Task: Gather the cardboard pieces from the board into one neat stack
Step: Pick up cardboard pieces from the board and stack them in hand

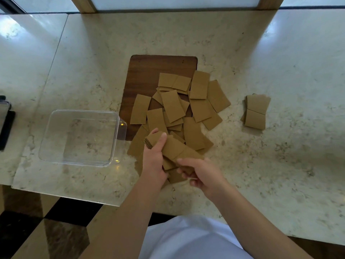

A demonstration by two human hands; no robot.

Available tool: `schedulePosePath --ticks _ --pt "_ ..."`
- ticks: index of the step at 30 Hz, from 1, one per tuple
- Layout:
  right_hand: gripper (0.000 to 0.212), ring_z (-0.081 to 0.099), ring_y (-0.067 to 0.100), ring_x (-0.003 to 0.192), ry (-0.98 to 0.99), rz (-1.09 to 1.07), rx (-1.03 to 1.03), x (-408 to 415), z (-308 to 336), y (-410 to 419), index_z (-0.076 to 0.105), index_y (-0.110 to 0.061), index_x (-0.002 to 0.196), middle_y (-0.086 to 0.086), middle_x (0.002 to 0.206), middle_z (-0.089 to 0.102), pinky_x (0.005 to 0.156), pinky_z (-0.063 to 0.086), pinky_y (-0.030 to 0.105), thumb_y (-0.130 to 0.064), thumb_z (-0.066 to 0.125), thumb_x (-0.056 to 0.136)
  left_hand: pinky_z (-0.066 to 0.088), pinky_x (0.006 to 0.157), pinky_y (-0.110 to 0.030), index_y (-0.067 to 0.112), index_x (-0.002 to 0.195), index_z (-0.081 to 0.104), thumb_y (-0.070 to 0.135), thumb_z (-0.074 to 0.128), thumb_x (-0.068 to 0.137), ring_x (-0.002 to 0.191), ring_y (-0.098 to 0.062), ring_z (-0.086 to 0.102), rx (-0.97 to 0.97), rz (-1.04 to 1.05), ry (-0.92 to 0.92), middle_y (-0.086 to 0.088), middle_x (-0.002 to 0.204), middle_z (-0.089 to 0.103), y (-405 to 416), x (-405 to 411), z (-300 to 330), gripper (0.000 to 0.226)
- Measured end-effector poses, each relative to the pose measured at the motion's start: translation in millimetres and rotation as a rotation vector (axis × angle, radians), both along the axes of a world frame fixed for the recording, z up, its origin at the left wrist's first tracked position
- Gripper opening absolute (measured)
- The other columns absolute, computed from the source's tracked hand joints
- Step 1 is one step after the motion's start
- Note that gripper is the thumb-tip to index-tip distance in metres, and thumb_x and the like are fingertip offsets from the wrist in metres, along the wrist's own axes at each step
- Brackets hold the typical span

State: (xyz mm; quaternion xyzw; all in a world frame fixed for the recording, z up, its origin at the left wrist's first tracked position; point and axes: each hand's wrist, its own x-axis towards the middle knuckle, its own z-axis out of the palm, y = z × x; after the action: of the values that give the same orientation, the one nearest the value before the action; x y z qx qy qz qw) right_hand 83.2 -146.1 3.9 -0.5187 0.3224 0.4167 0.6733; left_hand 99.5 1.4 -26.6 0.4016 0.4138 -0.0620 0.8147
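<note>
Several brown cardboard pieces (172,106) lie scattered and overlapping across the dark wooden board (145,71) and the counter in front of it. My left hand (154,161) grips a small bundle of cardboard pieces (174,146) near its far end, thumb on top. My right hand (200,173) holds the near end of the same bundle, fingers curled under it. A separate neat stack of cardboard pieces (255,112) sits on the counter to the right, away from both hands.
A clear plastic container (48,137) stands left of the board, touching its lower left corner. A dark object (5,124) lies at the far left edge. The marble counter (280,53) ends close to my body; floor shows below left.
</note>
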Motion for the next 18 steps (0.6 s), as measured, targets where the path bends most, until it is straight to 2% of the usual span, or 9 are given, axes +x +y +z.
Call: schedulePosePath --ticks 3,5,7,11,12,14,16,18 --pt "0.032 0.056 0.012 0.048 0.029 0.152 0.045 -5 9 4 0.078 -0.009 0.082 0.008 0.069 0.071 0.040 0.033 0.021 -0.038 0.070 0.093 0.062 0.078 -0.048 0.020 0.130 0.061 0.023 0.081 0.082 0.083 -0.032 0.074 -0.084 -0.018 -0.077 -0.016 0.096 0.074 -4 1 4 0.052" --pt "0.050 0.051 0.014 0.044 0.055 0.141 0.078 -5 14 9 0.075 -0.009 0.069 0.008 0.061 0.066 0.038 0.030 0.022 -0.046 0.059 0.099 0.062 0.075 -0.044 0.020 0.132 0.062 0.013 0.078 0.084 0.086 -0.033 0.073 -0.134 -0.081 -0.097 -0.017 0.099 0.073 -11 -4 4 0.051" --pt "0.062 0.046 0.014 0.039 0.053 0.191 0.088 -4 16 12 0.070 -0.010 0.061 0.006 0.054 0.061 0.037 0.029 0.022 -0.055 0.052 0.100 0.061 0.074 -0.043 0.022 0.133 0.064 0.001 0.067 0.090 0.089 -0.034 0.074 -0.196 -0.114 -0.083 -0.020 0.103 0.072 -17 -9 3 0.049" --pt "0.082 0.045 0.014 0.038 -0.113 0.551 -0.062 5 11 -10 0.068 -0.015 0.053 0.002 0.048 0.055 0.038 0.034 0.020 -0.083 0.040 0.090 0.060 0.068 -0.043 0.034 0.128 0.067 -0.005 0.056 0.093 0.073 -0.028 0.071 -0.199 -0.073 -0.016 -0.016 0.090 0.072 -13 -8 0 0.053" --pt "0.084 0.047 0.012 0.039 -0.154 0.551 -0.143 11 6 -20 0.069 -0.015 0.055 0.000 0.049 0.057 0.038 0.036 0.020 -0.086 0.038 0.087 0.060 0.066 -0.042 0.035 0.125 0.069 -0.002 0.057 0.094 0.069 -0.026 0.068 -0.195 -0.067 0.001 -0.014 0.087 0.071 -8 -6 0 0.049" --pt "0.075 0.053 0.009 0.044 -0.245 0.412 -0.383 26 -10 -36 0.069 -0.013 0.067 -0.003 0.053 0.061 0.042 0.042 0.020 -0.079 0.043 0.091 0.057 0.064 -0.039 0.031 0.121 0.070 0.010 0.058 0.098 0.066 -0.023 0.062 -0.272 -0.061 0.005 -0.013 0.086 0.065 1 -5 1 0.033" --pt "0.052 0.062 0.011 0.064 -0.362 0.315 -0.629 42 -30 -40 0.066 -0.013 0.083 -0.003 0.069 0.066 0.056 0.050 0.026 -0.063 0.055 0.096 0.053 0.064 -0.036 0.027 0.119 0.068 0.025 0.064 0.096 0.067 -0.021 0.058 -0.340 -0.060 0.022 -0.011 0.086 0.059 7 -6 3 0.024" --pt "0.041 0.063 0.016 0.086 -0.444 0.375 -0.773 56 -45 -32 0.063 -0.017 0.106 -0.005 0.091 0.065 0.071 0.052 0.033 -0.056 0.063 0.094 0.051 0.066 -0.037 0.025 0.121 0.066 0.033 0.069 0.090 0.069 -0.023 0.056 -0.349 -0.073 0.045 -0.011 0.088 0.056 10 -7 3 0.032"
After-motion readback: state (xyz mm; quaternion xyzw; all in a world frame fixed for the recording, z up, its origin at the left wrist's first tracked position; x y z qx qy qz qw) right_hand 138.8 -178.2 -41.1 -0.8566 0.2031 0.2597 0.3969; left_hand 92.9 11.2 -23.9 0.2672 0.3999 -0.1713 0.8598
